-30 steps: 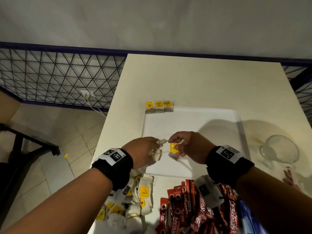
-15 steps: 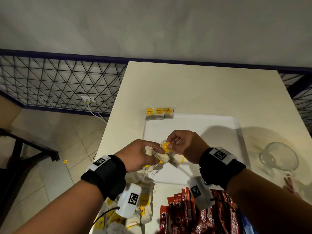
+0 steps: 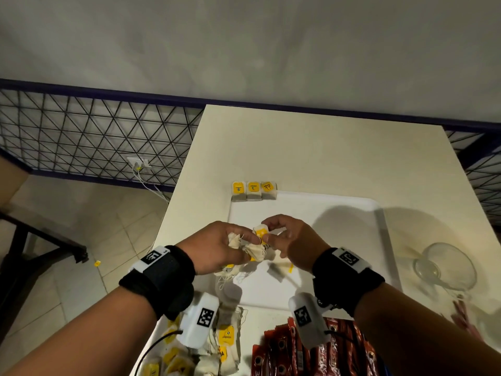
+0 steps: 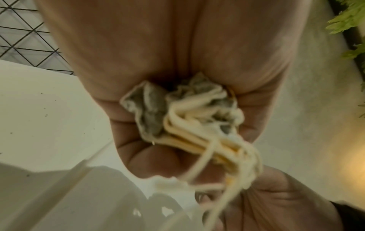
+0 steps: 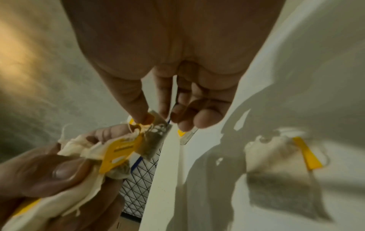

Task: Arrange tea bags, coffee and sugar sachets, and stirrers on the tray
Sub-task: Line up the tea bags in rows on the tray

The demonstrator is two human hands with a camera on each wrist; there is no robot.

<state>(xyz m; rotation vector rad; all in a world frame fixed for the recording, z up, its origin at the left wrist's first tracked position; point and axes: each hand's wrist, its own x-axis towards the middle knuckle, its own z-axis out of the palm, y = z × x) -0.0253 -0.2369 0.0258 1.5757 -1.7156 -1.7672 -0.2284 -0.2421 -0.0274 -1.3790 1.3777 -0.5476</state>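
1. Head view: the fingers [image 3: 271,222] of the right hand [image 3: 291,241] are curled together, pinching one tea bag [image 3: 261,231] by its yellow tag at frame centre, above the white tray [image 3: 339,213]. The left hand [image 3: 217,246], just beside it, is closed round a bunch of tea bags [image 3: 253,252] with strings trailing below. Three placed tea bags [image 3: 254,190] stand in a row at the tray's upper left corner, and one loose tea bag [image 3: 280,270] lies flat on the tray under the right wrist. Only this view shows the pile of tea bags [image 3: 189,359] at the lower left, the red coffee sachets [image 3: 311,354] at the bottom centre, a glass bowl [image 3: 447,267] at the right and the cream table [image 3: 311,147].
2. Left wrist view: only here is the palm side seen. The left hand's fingers [image 4: 138,156] are clamped on the bunch, crumpled paper and a tangle of strings bulging out at frame centre. The right hand's palm fills the lower right; the tray's rim crosses the lower left.
3. Right wrist view: only here is the pinch plain, thumb against fingertips [image 5: 144,118] on the tea bag's top corner. The left hand sits at the lower left with yellow tags sticking out, and the loose tea bag lies at the right on the tray.
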